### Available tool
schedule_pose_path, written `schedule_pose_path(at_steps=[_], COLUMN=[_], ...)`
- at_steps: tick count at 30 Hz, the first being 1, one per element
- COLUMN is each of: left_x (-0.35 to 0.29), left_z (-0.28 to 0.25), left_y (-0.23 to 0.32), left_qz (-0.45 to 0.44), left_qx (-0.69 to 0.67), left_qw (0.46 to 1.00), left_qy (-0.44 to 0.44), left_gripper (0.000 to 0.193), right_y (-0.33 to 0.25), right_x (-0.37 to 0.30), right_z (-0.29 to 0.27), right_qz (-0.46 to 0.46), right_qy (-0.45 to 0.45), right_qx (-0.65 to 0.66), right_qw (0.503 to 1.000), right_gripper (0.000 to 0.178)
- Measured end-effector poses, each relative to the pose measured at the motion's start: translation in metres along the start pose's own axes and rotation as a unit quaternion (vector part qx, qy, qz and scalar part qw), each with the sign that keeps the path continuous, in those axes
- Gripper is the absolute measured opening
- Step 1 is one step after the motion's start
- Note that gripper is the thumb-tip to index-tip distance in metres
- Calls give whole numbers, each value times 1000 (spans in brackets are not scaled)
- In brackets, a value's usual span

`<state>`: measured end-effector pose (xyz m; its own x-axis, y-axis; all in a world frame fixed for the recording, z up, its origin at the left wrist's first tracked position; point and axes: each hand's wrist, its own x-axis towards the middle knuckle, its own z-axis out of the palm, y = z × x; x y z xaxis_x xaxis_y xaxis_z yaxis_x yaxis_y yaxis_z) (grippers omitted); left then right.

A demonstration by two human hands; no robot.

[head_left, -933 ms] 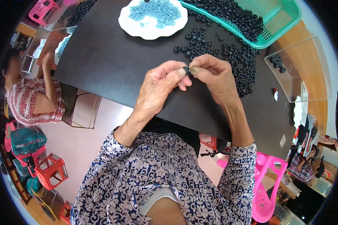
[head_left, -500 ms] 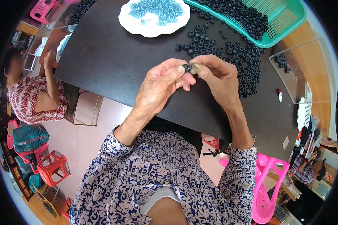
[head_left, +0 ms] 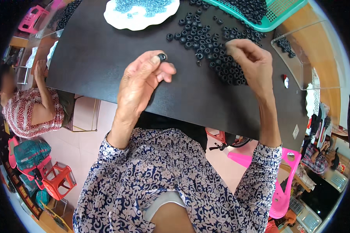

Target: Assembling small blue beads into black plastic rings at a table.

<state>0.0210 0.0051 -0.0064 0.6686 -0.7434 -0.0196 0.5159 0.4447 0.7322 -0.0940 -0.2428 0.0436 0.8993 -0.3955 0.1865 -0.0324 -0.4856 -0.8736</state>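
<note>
Between thumb and forefinger, my left hand (head_left: 134, 83) grips a small black bead-like ring (head_left: 162, 57); its hole faces up and the other fingers curl loosely below. To the right, my right hand (head_left: 254, 64) hangs over the edge of a spread of similar black rings (head_left: 206, 40). Its thumb and forefinger come together in a pinch, and the fingertips are blurred, so whatever they hold cannot be made out. Beyond my left hand, a white scalloped plate (head_left: 134, 26) carries a heap of small bluish clear pieces (head_left: 144, 7).
A green perforated basket (head_left: 278, 24) with more black rings stands at the far right. Beside it is a clear plastic box (head_left: 311, 73) with some rings inside. A small red and white wrapper (head_left: 286, 80) lies on the dark table (head_left: 93, 58). Another person (head_left: 31, 103) sits at the left.
My hands have parted: the left moved left with the black ring, the right moved away to the right over the pile. The whole view has shifted slightly.
</note>
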Motion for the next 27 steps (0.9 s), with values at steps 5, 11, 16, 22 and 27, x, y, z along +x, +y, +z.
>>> schedule_pose_path(at_steps=[5, 11, 16, 22, 27], left_x=[1, -3, -4, -3, -2], left_z=[-4, 8, 0, -1, 2], left_y=[-1, 1, -2, -3, -3], left_qz=[20, 14, 6, 9, 12], left_qx=[6, 48, 27, 29, 29], left_qw=[1000, 998, 999, 1000, 999], left_qy=[13, 39, 18, 3, 9], left_gripper=[24, 27, 25, 26, 25], right_y=[-17, -18, -19, -20, -21], right_x=[-10, -8, -5, -7, -9], right_z=[18, 39, 44, 49, 51], right_qz=[-82, -205, -201, -187, -207], right_qy=[-104, -111, -123, -109, -79], right_qx=[-109, -301, -344, -320, -304], right_qw=[985, 925, 909, 923, 927], right_gripper=[17, 20, 21, 19, 18])
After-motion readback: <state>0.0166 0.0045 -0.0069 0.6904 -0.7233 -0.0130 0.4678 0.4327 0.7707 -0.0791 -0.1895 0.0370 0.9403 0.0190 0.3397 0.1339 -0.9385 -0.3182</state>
